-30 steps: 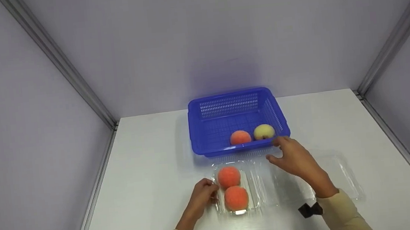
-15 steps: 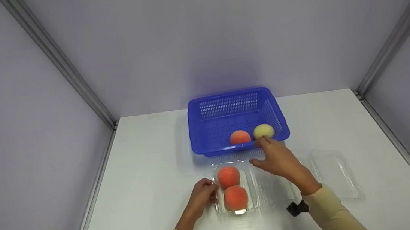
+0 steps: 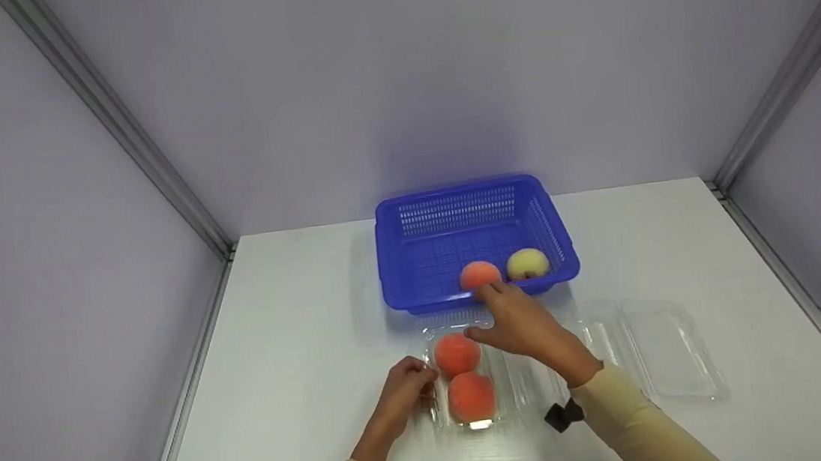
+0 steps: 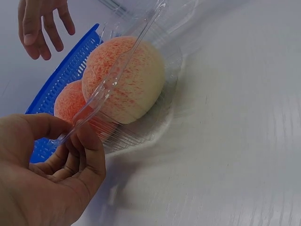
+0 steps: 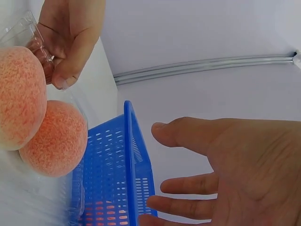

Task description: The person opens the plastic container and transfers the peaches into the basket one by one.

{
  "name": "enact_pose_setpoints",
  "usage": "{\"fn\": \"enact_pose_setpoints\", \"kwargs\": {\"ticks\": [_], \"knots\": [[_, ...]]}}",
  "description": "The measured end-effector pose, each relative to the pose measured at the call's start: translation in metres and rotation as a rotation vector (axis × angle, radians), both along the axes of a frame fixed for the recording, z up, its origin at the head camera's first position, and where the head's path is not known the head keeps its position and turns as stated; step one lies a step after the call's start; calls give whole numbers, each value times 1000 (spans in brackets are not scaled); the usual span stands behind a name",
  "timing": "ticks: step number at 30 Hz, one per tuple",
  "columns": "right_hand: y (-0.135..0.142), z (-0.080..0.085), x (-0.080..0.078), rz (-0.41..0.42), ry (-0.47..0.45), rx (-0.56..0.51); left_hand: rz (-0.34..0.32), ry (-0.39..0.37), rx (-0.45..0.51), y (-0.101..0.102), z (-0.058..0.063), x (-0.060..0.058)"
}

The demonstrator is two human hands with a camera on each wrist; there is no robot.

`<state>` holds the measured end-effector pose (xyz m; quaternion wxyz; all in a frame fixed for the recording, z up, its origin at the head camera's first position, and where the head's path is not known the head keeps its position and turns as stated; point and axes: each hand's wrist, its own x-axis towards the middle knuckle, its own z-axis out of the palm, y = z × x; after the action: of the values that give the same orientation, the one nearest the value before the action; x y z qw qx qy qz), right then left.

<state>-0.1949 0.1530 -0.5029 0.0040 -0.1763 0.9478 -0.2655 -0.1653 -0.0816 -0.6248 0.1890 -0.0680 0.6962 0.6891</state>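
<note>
Two peaches, a far one (image 3: pixel 457 355) and a near one (image 3: pixel 472 397), sit one behind the other in a clear plastic clamshell box (image 3: pixel 502 380). My left hand (image 3: pixel 401 395) pinches the box's left rim between thumb and fingers, as the left wrist view shows closely. Over the front rim of the blue basket (image 3: pixel 391 262) hovers my right hand (image 3: pixel 521 321), fingers spread and holding nothing. Just beyond its fingertips, inside the basket, lies an orange-red peach (image 3: pixel 479 274). A pale yellow peach (image 3: pixel 528 263) lies to the right of that one.
The clamshell's clear lid (image 3: pixel 670 348) lies spread to the right on the white table (image 3: pixel 288 363), partly behind the right forearm. Grey walls (image 3: pixel 455 68) enclose the table at the back and both sides.
My right hand has moved left along the basket's front, from beside the yellow peach to the orange-red one. The left hand and the box have stayed in place.
</note>
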Motion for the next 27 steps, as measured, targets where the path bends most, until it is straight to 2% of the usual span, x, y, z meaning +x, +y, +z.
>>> {"fn": "enact_pose_setpoints", "kwargs": {"ticks": [5,10,19,27], "knots": [[-15,-4,-3,34,-59,5,-5,-3,-19,0,1,1],[-26,-7,-3,69,-119,55,-9,-11,-36,0,2,1],[-37,-15,-2,160,-62,94,-3,-21,-33,1,4,2],[-45,-27,-1,173,-60,131,5,-15,-28,1,4,1]]}}
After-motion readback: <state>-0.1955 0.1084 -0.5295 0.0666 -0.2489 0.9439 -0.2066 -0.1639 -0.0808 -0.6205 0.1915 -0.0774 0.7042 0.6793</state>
